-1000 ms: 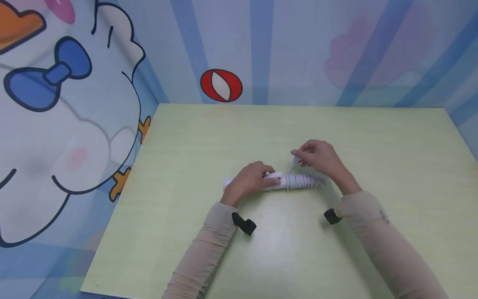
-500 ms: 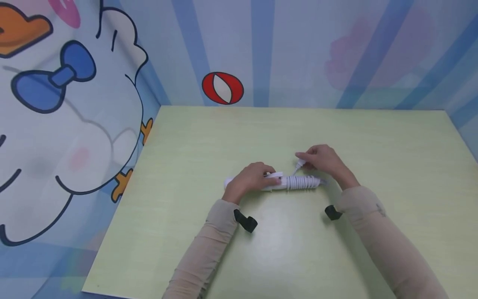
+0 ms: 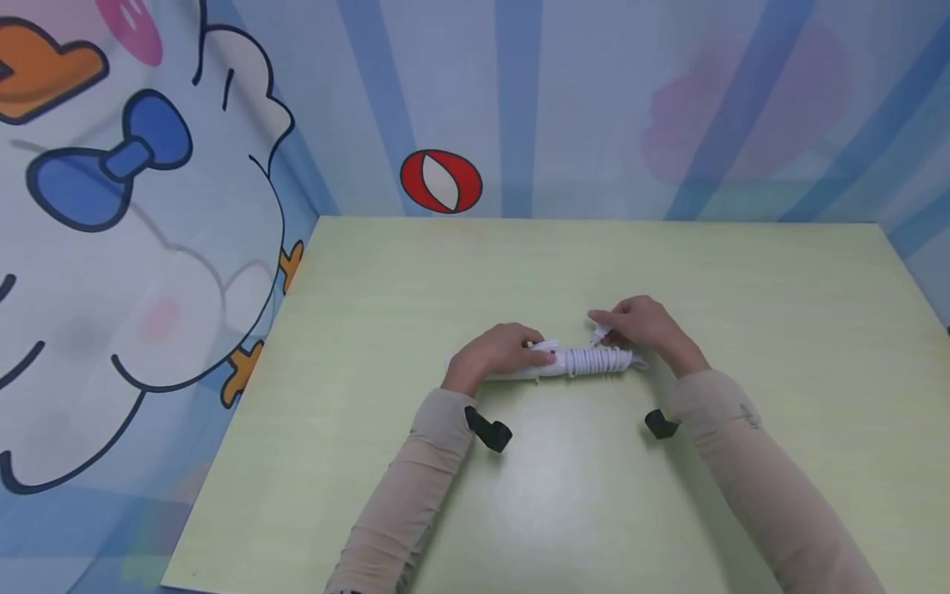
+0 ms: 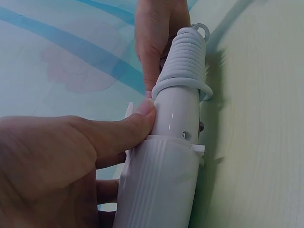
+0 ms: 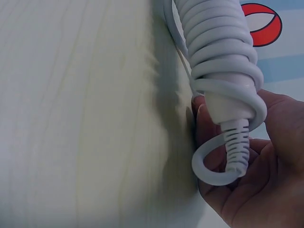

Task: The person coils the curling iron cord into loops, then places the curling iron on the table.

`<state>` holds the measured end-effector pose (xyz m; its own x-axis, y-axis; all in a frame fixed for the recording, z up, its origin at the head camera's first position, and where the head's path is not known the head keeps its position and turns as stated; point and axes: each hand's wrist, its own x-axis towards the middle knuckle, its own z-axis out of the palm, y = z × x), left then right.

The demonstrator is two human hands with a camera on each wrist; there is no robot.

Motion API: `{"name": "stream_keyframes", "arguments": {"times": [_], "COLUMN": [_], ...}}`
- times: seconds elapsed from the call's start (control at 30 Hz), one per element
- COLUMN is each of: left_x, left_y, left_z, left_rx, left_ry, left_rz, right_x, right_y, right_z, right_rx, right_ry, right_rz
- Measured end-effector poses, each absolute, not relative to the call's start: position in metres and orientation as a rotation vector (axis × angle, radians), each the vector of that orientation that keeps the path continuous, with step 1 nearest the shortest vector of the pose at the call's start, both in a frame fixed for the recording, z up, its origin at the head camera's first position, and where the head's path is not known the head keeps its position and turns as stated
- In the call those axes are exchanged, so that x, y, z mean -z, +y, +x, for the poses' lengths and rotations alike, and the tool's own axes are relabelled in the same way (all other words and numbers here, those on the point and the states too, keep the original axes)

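A white curling iron (image 3: 551,370) lies across the middle of the table. Its white cord (image 3: 596,361) is wound in tight coils round the narrower handle end. My left hand (image 3: 493,353) grips the wide part, its thumb (image 4: 126,130) lying along the side in the left wrist view. With thumb and fingers, my right hand (image 3: 644,322) pinches the white plug (image 3: 599,333) at the cord's free end, just behind the coils. In the right wrist view, the ribbed cord sleeve (image 5: 236,145) sticks out of the handle and the cord loops back from it. Fingers there partly hide behind the coils.
The pale wooden table (image 3: 371,289) stretches round both hands. Behind it stands a blue striped wall (image 3: 579,107), with a cartoon-printed wall (image 3: 200,223) at the left. Black wrist cameras (image 3: 490,431) sit at both sleeves.
My right hand has moved slightly right and nearer with the plug, bringing it closer to the coils. My left hand keeps its grip on the curling iron in much the same place.
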<state>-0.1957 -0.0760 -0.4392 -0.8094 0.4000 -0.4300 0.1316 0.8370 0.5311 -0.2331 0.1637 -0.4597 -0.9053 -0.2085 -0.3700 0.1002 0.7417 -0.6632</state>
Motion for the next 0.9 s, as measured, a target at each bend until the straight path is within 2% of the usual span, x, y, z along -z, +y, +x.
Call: {"name": "stream_keyframes", "arguments": {"times": [0.3,0.63,0.9], "left_x": [0.442,0.441,0.445], "left_y": [-0.075,-0.071,-0.068], "left_z": [-0.2,-0.181,-0.174], "left_rx": [-0.659,-0.569,-0.491], "left_ry": [2.485,2.655,2.72], "left_rz": [0.411,0.622,0.628], "right_x": [0.463,0.464,0.466], "right_y": [0.166,0.163,0.163], "right_z": [-0.236,-0.234,-0.234], "right_rx": [0.907,0.983,1.022], "right_ry": [2.609,2.604,2.586], "right_rz": [-0.14,-0.139,-0.155]}}
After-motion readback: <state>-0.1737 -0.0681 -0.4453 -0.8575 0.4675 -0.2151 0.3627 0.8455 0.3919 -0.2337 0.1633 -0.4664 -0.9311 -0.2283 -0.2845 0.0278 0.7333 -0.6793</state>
